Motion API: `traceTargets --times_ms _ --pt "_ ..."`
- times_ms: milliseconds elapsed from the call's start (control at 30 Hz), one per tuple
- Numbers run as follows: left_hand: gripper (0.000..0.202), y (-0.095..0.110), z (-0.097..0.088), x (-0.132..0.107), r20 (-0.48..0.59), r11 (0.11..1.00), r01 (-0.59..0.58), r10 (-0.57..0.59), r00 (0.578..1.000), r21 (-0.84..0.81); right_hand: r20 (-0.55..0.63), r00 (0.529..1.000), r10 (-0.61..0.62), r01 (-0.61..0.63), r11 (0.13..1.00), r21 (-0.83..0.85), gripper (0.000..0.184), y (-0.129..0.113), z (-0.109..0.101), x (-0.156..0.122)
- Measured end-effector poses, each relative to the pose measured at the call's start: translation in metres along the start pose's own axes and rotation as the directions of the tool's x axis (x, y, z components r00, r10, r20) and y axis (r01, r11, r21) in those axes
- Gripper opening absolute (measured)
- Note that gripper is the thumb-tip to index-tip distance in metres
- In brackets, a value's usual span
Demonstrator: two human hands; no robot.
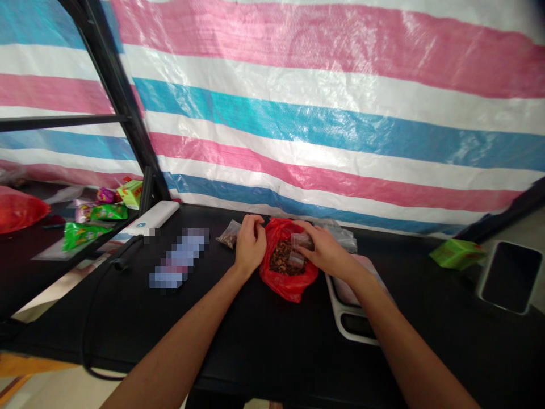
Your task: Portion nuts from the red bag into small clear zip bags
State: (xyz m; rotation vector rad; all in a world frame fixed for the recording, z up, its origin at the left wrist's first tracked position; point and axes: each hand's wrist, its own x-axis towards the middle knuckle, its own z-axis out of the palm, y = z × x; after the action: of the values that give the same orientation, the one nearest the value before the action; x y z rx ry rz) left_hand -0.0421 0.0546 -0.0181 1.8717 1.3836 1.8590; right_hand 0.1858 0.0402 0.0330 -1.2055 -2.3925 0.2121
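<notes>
A red plastic bag [286,284] lies open on the black table [255,335], with small brown pieces [281,258] inside. My left hand [250,243] grips the bag's left rim, fingers closed. My right hand [321,250] is over the bag's mouth, pinched on a small clear plastic bag [299,250] held against the brown pieces. A small clear packet with brown contents [230,233] lies just left of my left hand.
A white kitchen scale [347,318] sits under my right forearm. More clear bags [340,236] lie behind it. A green box [457,253] and a dark phone [506,276] are at right. Left are a white flat device [154,217], a black cable [91,318] and colourful snack packets [102,213]. A striped tarp [323,113] hangs behind.
</notes>
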Motion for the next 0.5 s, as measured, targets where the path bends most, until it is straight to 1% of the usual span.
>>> traceTargets --times_ms 67,167,233,400,433,500 --pt "0.02 0.0 0.0 0.0 -0.003 1.0 0.0 0.0 1.0 0.001 -0.009 1.0 -0.004 0.004 1.0 0.009 0.063 0.0 0.0 0.0" --pt "0.02 0.001 0.001 0.0 0.005 1.0 0.0 0.0 1.0 -0.004 -0.017 1.0 -0.004 0.004 1.0 -0.001 0.069 0.0 0.0 -0.002" --pt "0.02 0.002 0.001 0.001 0.012 1.0 -0.007 0.007 1.0 -0.006 -0.025 1.0 0.005 -0.004 1.0 0.02 0.069 -0.001 0.001 -0.003" --pt "0.02 0.001 0.002 0.0 0.018 1.0 -0.011 0.011 1.0 0.003 -0.038 0.999 0.021 -0.017 0.994 0.109 0.061 -0.001 -0.001 -0.007" --pt "0.02 0.001 0.001 0.0 0.018 1.0 -0.009 0.009 1.0 0.004 -0.034 0.999 0.036 -0.032 0.99 0.136 0.057 -0.001 -0.004 -0.008" --pt "0.02 0.0 0.001 0.0 0.011 1.0 -0.013 0.013 1.0 0.005 -0.004 0.997 0.077 -0.074 0.968 0.241 0.048 -0.001 -0.015 -0.014"
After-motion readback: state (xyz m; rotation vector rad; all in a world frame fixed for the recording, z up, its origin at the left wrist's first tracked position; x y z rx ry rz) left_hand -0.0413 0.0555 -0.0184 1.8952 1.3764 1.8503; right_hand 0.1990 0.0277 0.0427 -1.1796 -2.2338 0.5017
